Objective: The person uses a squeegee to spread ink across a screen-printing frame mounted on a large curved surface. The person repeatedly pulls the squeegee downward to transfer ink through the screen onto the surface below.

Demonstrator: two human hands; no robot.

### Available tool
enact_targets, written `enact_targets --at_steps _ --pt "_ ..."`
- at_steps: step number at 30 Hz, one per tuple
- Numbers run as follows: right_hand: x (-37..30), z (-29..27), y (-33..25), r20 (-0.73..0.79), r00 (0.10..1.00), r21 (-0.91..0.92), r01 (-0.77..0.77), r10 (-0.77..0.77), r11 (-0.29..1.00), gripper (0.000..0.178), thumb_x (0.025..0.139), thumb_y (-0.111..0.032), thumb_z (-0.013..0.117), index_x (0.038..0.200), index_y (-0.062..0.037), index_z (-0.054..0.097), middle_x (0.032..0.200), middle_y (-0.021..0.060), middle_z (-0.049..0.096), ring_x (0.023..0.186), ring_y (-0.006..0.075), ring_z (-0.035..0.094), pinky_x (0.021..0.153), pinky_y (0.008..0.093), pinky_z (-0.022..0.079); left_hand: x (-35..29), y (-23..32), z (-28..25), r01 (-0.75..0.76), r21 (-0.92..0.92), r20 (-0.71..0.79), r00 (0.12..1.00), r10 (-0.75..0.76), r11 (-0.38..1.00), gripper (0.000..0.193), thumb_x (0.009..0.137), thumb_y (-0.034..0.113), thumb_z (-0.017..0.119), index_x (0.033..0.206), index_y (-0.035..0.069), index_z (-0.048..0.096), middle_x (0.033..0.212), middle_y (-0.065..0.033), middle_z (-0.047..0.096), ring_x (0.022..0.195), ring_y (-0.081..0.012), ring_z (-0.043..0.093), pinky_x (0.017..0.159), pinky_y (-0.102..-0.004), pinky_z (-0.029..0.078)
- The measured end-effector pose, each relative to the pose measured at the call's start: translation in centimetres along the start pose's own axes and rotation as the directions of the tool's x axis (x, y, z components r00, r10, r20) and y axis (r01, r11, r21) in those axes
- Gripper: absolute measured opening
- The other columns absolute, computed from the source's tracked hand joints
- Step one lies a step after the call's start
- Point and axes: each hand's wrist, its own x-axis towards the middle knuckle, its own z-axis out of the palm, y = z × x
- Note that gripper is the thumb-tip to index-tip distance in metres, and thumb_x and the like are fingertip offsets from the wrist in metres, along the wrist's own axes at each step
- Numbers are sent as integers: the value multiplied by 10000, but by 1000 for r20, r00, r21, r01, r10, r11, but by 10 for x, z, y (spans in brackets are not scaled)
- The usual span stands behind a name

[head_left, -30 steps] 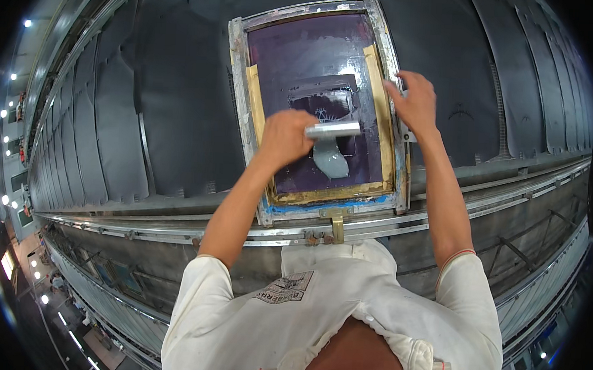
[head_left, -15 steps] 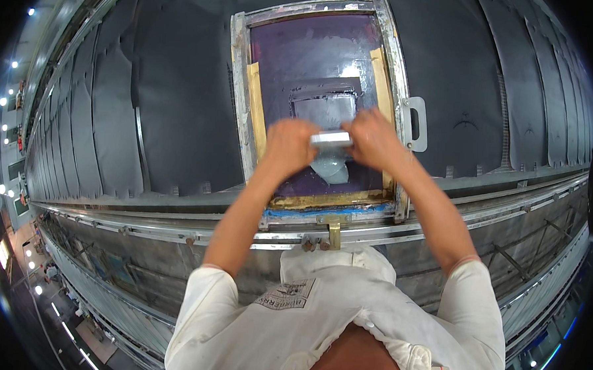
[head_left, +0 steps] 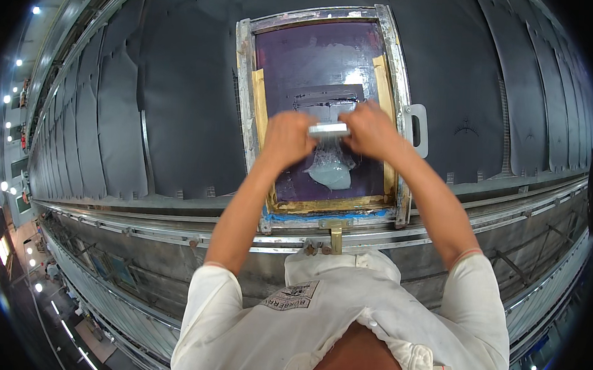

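The left hand [head_left: 290, 142] and right hand [head_left: 373, 130] are both clamped on a metal bar [head_left: 329, 129], one at each end, with a short shiny stretch showing between them; the fingers are blurred, so their exact grip is hard to tell. The bar lies crosswise over the middle of the frame [head_left: 395, 77], above its dark purple screen [head_left: 309, 43]. It looks stiff and fairly light, and probably turns slippery if paste reaches it, so the two ends, where the hands sit, seem the best place to hold; whatever edge it has underneath is hidden. The screen looks thin and taut, likely the fragile part, and calls for even pressure. Grey paste [head_left: 331, 174], seemingly thick and soft, sits inside the frame between the bar and the near side, with streaks running up toward the bar. Tan tape [head_left: 259, 101] lines the inner sides of the frame. Just outside its right side is a pale handle [head_left: 419, 131], and at its near side a brass bracket [head_left: 336, 236]. Black sheets [head_left: 181, 100] spread left and right of the frame; one on the right carries a dark curved mark [head_left: 468, 128]. Nearest the wearer, below the frame, the white shirt [head_left: 365, 287] bears a printed patch [head_left: 293, 296] with dark lettering and a small picture.
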Motion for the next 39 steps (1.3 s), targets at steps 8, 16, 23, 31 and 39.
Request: enact_targets --at_steps 8,16,23,31,39 --pt "73 -6 48 58 997 99 -63 57 993 244 762 -203 817 891 -39 692 783 179 705 818 411 688 776 497 533 73 -33 -16 68 37 2 998 -68 997 220 723 194 838 926 128 781 828 -134 734 804 -368 707 724 -455 543" --pt "-33 29 -21 51 998 99 -40 35 994 344 604 -17 799 921 -77 679 872 148 662 905 345 625 845 454 474 -45 2 28 -35 -19 -7 999 35 999 256 665 72 820 908 128 762 928 -58 749 892 -301 700 801 -459 530" --pt "-45 -32 1 -288 871 407 -265 398 874 504 849 -351 829 1227 -45 697 1164 158 719 1127 337 638 1013 438 477 -46 14 4 -108 25 82 991 105 994 176 690 158 826 861 161 780 860 -22 742 798 -252 653 777 -405 414" --pt "-63 0 71 -218 438 622 -626 872 471 349 976 -400 652 1060 -66 703 852 148 709 799 308 683 766 420 513 34 -9 -33 -22 62 -99 995 28 998 176 732 86 797 902 132 789 906 -63 767 890 -285 672 782 -411 458" --pt "-64 -24 69 -283 474 637 -557 834 533 298 986 -352 663 1046 -66 720 723 84 640 641 165 555 627 367 463 -122 55 27 -103 37 -230 967 109 994 476 618 -35 713 1066 122 736 1133 -29 739 964 -265 658 823 -405 480"
